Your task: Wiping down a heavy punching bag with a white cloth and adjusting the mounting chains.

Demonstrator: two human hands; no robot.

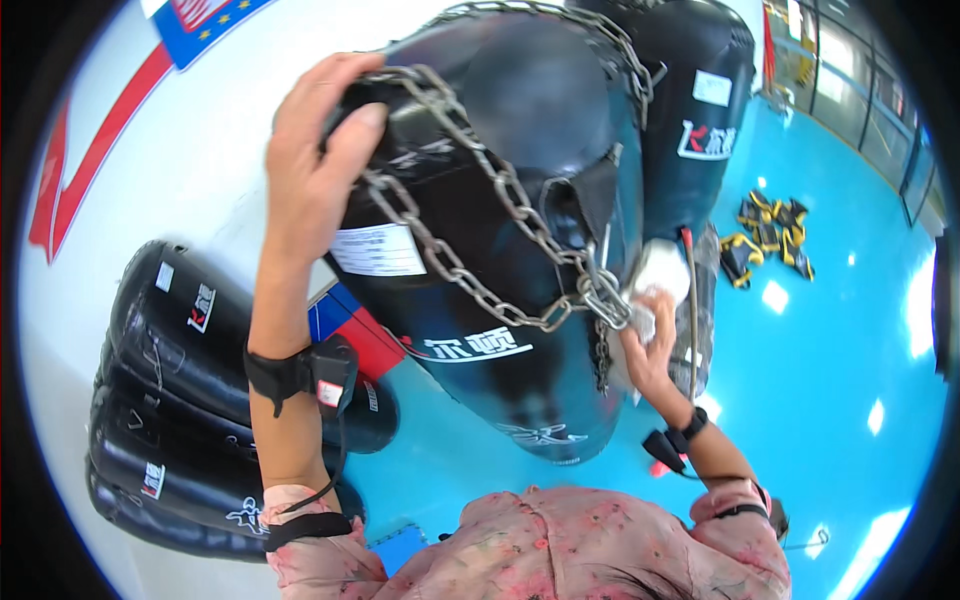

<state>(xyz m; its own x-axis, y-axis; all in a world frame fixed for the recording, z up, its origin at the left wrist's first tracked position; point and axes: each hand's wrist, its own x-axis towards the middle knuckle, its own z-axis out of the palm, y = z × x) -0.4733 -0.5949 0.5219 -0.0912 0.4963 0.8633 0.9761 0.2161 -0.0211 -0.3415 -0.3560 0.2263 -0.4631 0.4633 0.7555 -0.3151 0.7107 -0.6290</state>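
Note:
A black punching bag (465,300) stands upright before me, with metal chains (510,195) draped over its top and side. My left hand (322,142) rests on the bag's upper left edge beside a chain, fingers spread over the black surface. At the bag's right side, my right hand (652,337) grips a whitish cloth or wad (642,322), close to the metal carabiner (606,300) where the chains meet. A larger white round thing (664,274) shows just beyond my fingers; what it is cannot be told.
A second black bag (682,180) stands behind at the right. Several black bags (180,420) lie at the lower left by the white wall. A thin stick (691,322) leans right of my hand. Black and yellow gear (769,232) lies on the blue floor (810,405).

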